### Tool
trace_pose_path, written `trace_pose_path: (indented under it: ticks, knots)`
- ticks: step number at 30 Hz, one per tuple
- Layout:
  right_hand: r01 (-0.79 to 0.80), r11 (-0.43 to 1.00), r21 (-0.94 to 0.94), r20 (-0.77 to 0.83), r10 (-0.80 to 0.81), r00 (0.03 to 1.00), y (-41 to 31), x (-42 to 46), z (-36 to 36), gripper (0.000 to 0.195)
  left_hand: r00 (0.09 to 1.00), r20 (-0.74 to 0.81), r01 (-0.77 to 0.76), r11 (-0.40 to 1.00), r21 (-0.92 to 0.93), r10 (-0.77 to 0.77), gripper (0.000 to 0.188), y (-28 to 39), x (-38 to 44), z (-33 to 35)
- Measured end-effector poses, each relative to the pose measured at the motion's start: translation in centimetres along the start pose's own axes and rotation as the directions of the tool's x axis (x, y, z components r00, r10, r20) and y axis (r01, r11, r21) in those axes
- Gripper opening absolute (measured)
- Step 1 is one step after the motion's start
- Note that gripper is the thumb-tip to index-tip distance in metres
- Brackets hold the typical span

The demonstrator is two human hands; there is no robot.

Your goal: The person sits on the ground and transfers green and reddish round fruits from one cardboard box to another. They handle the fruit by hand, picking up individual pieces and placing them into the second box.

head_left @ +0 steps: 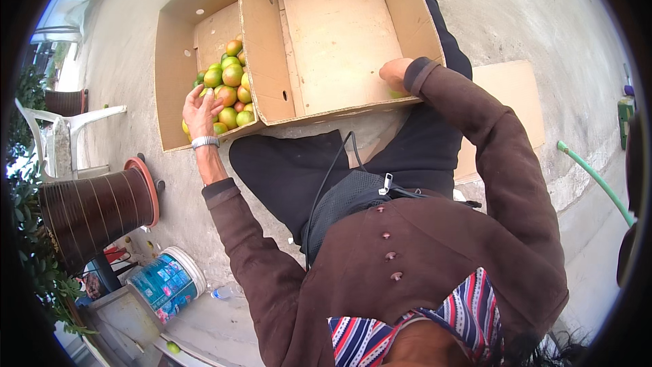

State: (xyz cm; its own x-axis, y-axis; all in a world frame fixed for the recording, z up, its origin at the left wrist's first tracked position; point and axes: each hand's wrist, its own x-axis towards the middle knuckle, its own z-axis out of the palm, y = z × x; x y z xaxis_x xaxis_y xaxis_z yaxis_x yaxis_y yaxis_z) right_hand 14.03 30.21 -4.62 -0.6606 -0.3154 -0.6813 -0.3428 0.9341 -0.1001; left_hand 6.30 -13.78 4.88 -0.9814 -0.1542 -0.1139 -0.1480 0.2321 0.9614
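Observation:
My left hand [199, 114], with a metal-band watch [205, 142] on the wrist, is over a heap of green and orange citrus fruit [232, 75] in the left cardboard box [175, 71]. Its fingers are apart and look empty; whether they touch the fruit is unclear. My right hand [394, 73] reaches into the near right corner of the right cardboard box [336, 35], knuckles up and fingers hidden. A green fruit [398, 94] shows beside that wrist, partly covered by the hand and cuff. I cannot tell whether the hand holds anything.
Beyond my right leg, a flat cardboard sheet [501, 112] lies on concrete near a green hose [598, 176]. To the left are a brown plant pot [99, 209], a white plastic chair [76, 114] and a blue printed bucket [165, 283]. A cable [323, 186] crosses my lap.

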Motion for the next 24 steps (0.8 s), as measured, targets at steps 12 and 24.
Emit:
trace_pose_path:
  ticks: [12, 24]
  knots:
    - [0.000, 0.998, -0.064, 0.277, 0.017, 0.961, -0.6, -0.6, -1.4, 0.031, 0.912, 0.398, -0.263, 0.596, 0.759, -0.105, 0.056, -5.1, 6.6, 8.5]
    - [0.028, 0.896, 0.442, -0.243, 0.090, 0.966, 2.6, -0.5, -2.7, 0.052, 0.967, 0.171, 0.164, 0.974, 0.153, -0.190, 0.045, 1.1, 2.4, 5.4]
